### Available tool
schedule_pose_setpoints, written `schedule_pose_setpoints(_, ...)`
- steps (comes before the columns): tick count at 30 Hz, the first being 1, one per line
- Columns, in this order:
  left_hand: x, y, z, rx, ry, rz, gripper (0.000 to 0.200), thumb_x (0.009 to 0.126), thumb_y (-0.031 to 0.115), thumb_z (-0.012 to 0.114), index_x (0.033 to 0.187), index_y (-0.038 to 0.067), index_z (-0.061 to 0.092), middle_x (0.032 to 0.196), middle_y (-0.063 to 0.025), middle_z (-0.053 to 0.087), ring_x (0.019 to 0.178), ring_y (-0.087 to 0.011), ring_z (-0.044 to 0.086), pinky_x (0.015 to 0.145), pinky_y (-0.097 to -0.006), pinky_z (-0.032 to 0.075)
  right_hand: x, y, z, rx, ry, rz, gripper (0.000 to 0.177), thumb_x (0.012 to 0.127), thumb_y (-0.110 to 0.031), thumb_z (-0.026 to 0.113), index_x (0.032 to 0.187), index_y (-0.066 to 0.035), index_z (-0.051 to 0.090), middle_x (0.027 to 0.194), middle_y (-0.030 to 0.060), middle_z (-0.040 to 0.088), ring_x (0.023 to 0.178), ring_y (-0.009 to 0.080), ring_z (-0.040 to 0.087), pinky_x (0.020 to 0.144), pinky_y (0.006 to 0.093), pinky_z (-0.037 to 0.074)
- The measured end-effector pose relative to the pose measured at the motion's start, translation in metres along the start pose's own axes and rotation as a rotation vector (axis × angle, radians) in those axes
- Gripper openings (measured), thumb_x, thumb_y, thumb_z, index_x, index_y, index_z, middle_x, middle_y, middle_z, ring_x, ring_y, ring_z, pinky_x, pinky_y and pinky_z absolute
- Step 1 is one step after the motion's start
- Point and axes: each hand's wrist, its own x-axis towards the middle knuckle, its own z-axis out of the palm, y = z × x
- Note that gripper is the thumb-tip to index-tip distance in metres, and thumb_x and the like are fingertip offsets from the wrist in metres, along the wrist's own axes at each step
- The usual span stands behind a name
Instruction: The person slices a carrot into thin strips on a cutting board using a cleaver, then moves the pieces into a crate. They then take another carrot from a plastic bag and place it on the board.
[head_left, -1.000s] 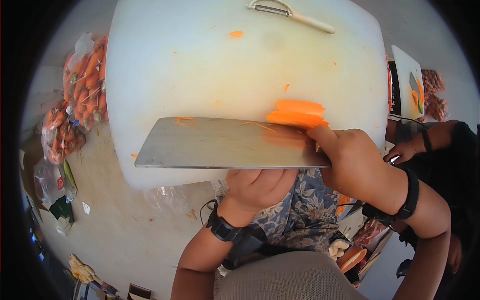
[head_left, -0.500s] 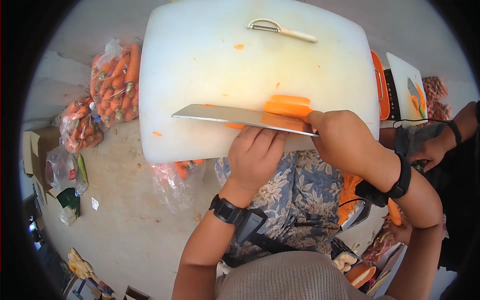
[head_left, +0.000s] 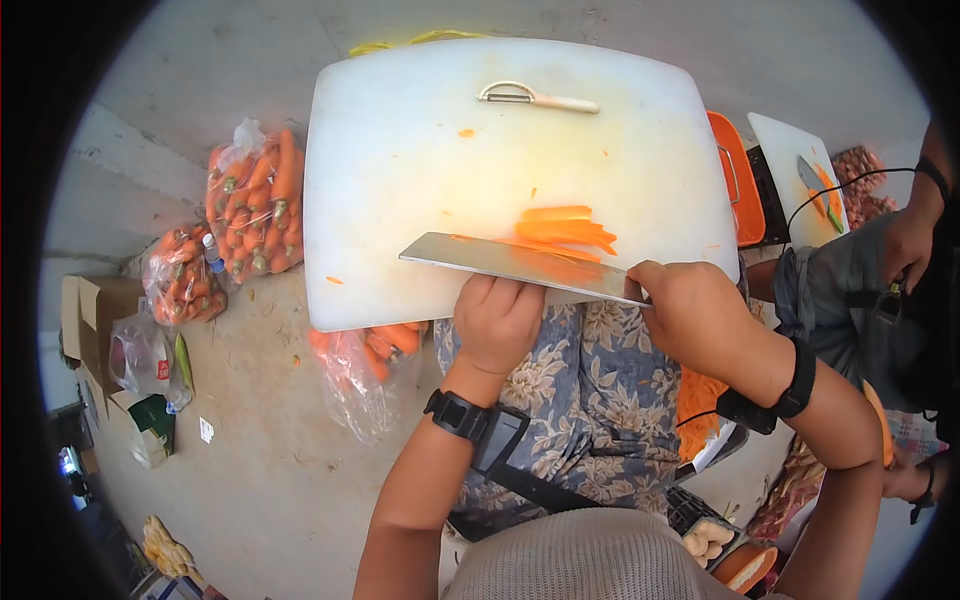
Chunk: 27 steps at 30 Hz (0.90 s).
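Note:
My right hand (head_left: 695, 310) grips the handle end of a cleaver (head_left: 520, 268) with a wide metal blade. The blade slants across the near part of a white cutting board (head_left: 390, 160). Against its near side, my left hand (head_left: 498, 325) has bent fingers pressed together. The blade hides the fingertips and whatever is under them. Just beyond the blade lies a fanned bunch of carrot slices (head_left: 565, 230). Farther up the board rests a white-handled peeler (head_left: 540, 98), with small carrot scraps scattered around.
Bags of carrots (head_left: 262, 205) stand on the floor left of the board, and another bag (head_left: 370, 360) is below its near edge. At right are an orange tub (head_left: 737, 185) and a second cutting board (head_left: 785, 150) with a knife. Another person's hand (head_left: 908, 245) is beside it.
The view has shifted, so the board sits lower in it. The carrot slices beyond the blade are more fanned out. The orange piece beside my left fingers is out of sight.

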Motion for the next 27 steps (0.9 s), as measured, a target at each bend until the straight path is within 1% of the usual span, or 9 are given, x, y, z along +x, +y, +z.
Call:
schedule_pose_setpoints(3, -0.002, -0.002, 0.000, -0.004, -0.005, 0.002, 0.021, 0.071, 0.002, 0.069, 0.092, 0.001, 0.072, 0.100, -0.0140, 0.067, 0.090, -0.0342, 0.063, 0.081, -0.0400, 0.053, 0.001, 0.000, 0.000, 0.011, -0.002, -0.016, 0.017, 0.073, -0.001, 0.065, 0.090, -0.005, 0.064, 0.071, 0.0190, 0.064, 0.069, 0.0379, 0.065, 0.066, 0.0453, 0.052)
schedule_pose_setpoints(5, -0.002, -0.002, 0.001, -0.008, -0.006, 0.007, 0.021, 0.071, 0.002, 0.069, 0.092, 0.001, 0.072, 0.099, -0.0135, 0.067, 0.089, -0.0336, 0.063, 0.080, -0.0396, 0.053, 0.002, 0.003, 0.001, -0.041, 0.031, -0.104, 0.011, 0.072, -0.003, 0.063, 0.082, -0.001, 0.059, 0.065, 0.0180, 0.064, 0.061, 0.0342, 0.065, 0.059, 0.0428, 0.052)
schedule_pose_setpoints(8, -0.001, -0.001, 0.000, -0.007, 0.002, 0.005, 0.019, 0.071, 0.002, 0.069, 0.090, 0.002, 0.073, 0.097, -0.0122, 0.067, 0.087, -0.0322, 0.063, 0.079, -0.0388, 0.053, 0.006, 0.003, -0.001, -0.091, -0.040, -0.089, 0.013, 0.072, -0.003, 0.063, 0.083, -0.001, 0.058, 0.065, 0.0175, 0.063, 0.061, 0.0340, 0.065, 0.059, 0.0424, 0.052)
schedule_pose_setpoints(12, -0.001, 0.000, -0.001, -0.007, -0.010, -0.012, 0.019, 0.071, 0.002, 0.070, 0.090, 0.002, 0.073, 0.096, -0.0110, 0.067, 0.088, -0.0312, 0.063, 0.078, -0.0383, 0.053, 0.012, 0.004, -0.008, -0.056, -0.090, -0.114, 0.013, 0.073, -0.003, 0.063, 0.085, -0.001, 0.058, 0.065, 0.0176, 0.064, 0.062, 0.0344, 0.065, 0.058, 0.0422, 0.052)
schedule_pose_setpoints(14, -0.001, 0.001, -0.002, 0.002, -0.008, -0.012, 0.019, 0.071, 0.002, 0.070, 0.090, 0.002, 0.073, 0.096, -0.0106, 0.067, 0.088, -0.0309, 0.063, 0.079, -0.0382, 0.052, 0.014, 0.000, -0.010, -0.068, -0.149, -0.059, 0.013, 0.075, -0.004, 0.063, 0.086, -0.001, 0.057, 0.066, 0.0172, 0.064, 0.063, 0.0342, 0.066, 0.057, 0.0417, 0.052)
schedule_pose_setpoints(18, 0.002, 0.001, -0.004, 0.001, -0.030, -0.017, 0.019, 0.072, 0.002, 0.070, 0.090, 0.002, 0.073, 0.095, -0.0101, 0.067, 0.088, -0.0308, 0.063, 0.080, -0.0381, 0.052, 0.019, -0.006, -0.004, -0.087, -0.169, -0.053, 0.013, 0.076, -0.005, 0.062, 0.087, -0.001, 0.057, 0.066, 0.0169, 0.065, 0.063, 0.0334, 0.066, 0.057, 0.0418, 0.052)
schedule_pose_setpoints(21, 0.001, 0.000, -0.004, -0.009, -0.044, -0.007, 0.019, 0.072, 0.002, 0.070, 0.091, 0.002, 0.073, 0.094, -0.0099, 0.067, 0.088, -0.0304, 0.063, 0.080, -0.0381, 0.052, 0.032, -0.010, 0.002, -0.076, -0.145, -0.064, 0.012, 0.077, -0.006, 0.062, 0.087, -0.001, 0.058, 0.067, 0.0165, 0.065, 0.064, 0.0329, 0.067, 0.057, 0.0417, 0.053)
schedule_pose_setpoints(23, 0.001, 0.001, -0.004, -0.019, -0.056, 0.005, 0.019, 0.072, 0.002, 0.070, 0.091, 0.002, 0.073, 0.094, -0.0099, 0.067, 0.088, -0.0301, 0.063, 0.080, -0.0379, 0.052, 0.042, -0.014, 0.011, -0.019, -0.043, -0.143, 0.012, 0.076, -0.005, 0.063, 0.087, -0.001, 0.058, 0.069, 0.0165, 0.066, 0.064, 0.0329, 0.067, 0.058, 0.0414, 0.053)
schedule_pose_setpoints(27, 0.004, 0.001, -0.003, -0.022, -0.027, -0.022, 0.019, 0.072, 0.000, 0.070, 0.091, 0.002, 0.072, 0.093, -0.0097, 0.066, 0.087, -0.0292, 0.062, 0.079, -0.0376, 0.052, 0.054, -0.014, 0.022, -0.022, -0.021, -0.128, 0.015, 0.074, -0.006, 0.065, 0.087, -0.002, 0.059, 0.071, 0.0170, 0.067, 0.067, 0.0335, 0.067, 0.061, 0.0418, 0.054)
